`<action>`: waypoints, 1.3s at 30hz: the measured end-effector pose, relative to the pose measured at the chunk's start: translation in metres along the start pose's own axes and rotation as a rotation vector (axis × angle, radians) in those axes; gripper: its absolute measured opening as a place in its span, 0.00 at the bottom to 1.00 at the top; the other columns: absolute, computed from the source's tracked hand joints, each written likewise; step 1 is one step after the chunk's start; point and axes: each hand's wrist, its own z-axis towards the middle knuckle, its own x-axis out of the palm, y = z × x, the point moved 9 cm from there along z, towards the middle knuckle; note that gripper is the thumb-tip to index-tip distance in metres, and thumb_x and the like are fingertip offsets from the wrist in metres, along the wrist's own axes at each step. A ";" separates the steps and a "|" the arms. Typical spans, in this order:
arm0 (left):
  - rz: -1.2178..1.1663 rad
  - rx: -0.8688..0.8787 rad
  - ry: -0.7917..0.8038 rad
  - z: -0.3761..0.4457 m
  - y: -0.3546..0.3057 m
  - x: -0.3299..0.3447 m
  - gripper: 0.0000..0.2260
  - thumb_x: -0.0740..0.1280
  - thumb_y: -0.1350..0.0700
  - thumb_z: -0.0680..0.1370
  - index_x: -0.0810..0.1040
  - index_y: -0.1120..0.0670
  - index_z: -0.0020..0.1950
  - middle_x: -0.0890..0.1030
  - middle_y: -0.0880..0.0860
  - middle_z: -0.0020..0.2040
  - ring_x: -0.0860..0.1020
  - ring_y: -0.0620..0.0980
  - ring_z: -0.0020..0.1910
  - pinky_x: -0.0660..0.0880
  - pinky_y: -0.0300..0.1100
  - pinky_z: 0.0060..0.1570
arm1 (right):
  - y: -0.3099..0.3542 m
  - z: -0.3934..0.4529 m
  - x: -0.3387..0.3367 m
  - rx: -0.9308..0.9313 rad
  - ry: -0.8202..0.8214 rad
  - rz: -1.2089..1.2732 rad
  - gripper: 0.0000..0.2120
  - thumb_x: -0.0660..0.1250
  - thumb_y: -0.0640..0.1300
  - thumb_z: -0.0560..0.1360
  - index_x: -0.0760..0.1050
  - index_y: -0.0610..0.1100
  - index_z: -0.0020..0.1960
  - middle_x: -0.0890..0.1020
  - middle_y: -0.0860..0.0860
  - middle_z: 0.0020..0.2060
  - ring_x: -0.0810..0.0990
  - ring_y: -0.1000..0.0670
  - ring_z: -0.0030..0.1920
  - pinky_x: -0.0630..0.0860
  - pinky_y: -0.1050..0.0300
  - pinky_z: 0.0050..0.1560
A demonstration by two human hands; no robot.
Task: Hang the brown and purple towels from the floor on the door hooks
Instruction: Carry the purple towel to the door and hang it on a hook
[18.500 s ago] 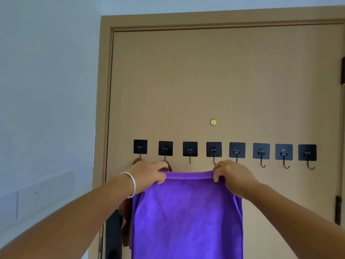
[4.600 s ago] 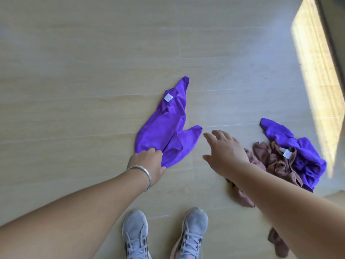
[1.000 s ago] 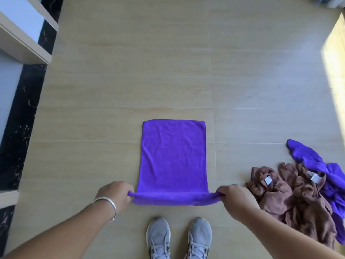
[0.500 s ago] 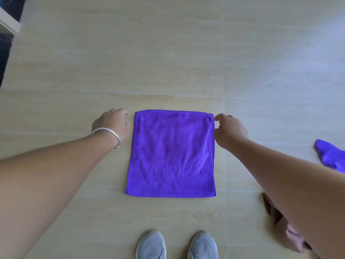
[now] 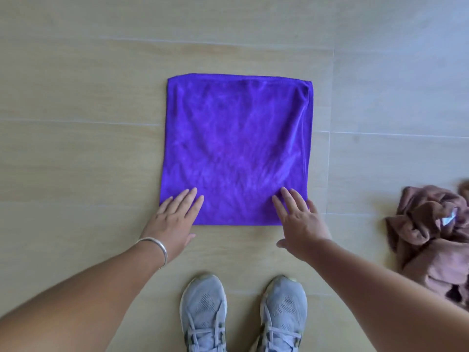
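A purple towel [image 5: 236, 148] lies folded flat as a near square on the pale wooden floor [image 5: 76, 153]. My left hand [image 5: 175, 217], with a silver bracelet on the wrist, rests with straight fingers on the towel's near left corner. My right hand [image 5: 298, 219] lies flat with spread fingers on the near right corner. A crumpled brown towel [image 5: 429, 232] with a white label sits on the floor at the right edge of the view. The door and its hooks are out of view.
My two grey sneakers [image 5: 243, 313] stand just below the purple towel's near edge. Bare floor planks stretch to the left of and beyond the towel.
Both hands have drawn back from the towel's far corners to its near corners and now lie flat on it. The view has moved closer to the floor.
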 end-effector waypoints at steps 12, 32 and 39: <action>-0.029 0.102 -0.391 0.004 0.012 -0.015 0.26 0.59 0.66 0.71 0.73 0.59 0.70 0.71 0.56 0.72 0.73 0.55 0.68 0.74 0.50 0.58 | -0.015 0.001 -0.001 -0.017 -0.220 -0.052 0.31 0.55 0.43 0.77 0.52 0.55 0.78 0.54 0.47 0.78 0.59 0.43 0.73 0.62 0.49 0.66; 0.047 -0.297 -0.117 -0.093 0.088 -0.321 0.18 0.56 0.66 0.71 0.67 0.49 0.57 0.79 0.48 0.48 0.79 0.52 0.48 0.73 0.43 0.42 | -0.097 -0.151 -0.306 0.091 -0.382 0.038 0.16 0.52 0.45 0.81 0.65 0.50 0.68 0.70 0.53 0.67 0.58 0.48 0.74 0.55 0.49 0.72; 0.082 -0.229 -0.209 -0.142 0.087 -0.464 0.31 0.54 0.65 0.70 0.57 0.49 0.72 0.78 0.48 0.56 0.79 0.54 0.51 0.72 0.43 0.45 | -0.135 -0.235 -0.430 0.106 -0.406 -0.003 0.21 0.54 0.43 0.78 0.63 0.52 0.71 0.68 0.53 0.68 0.54 0.49 0.76 0.55 0.50 0.73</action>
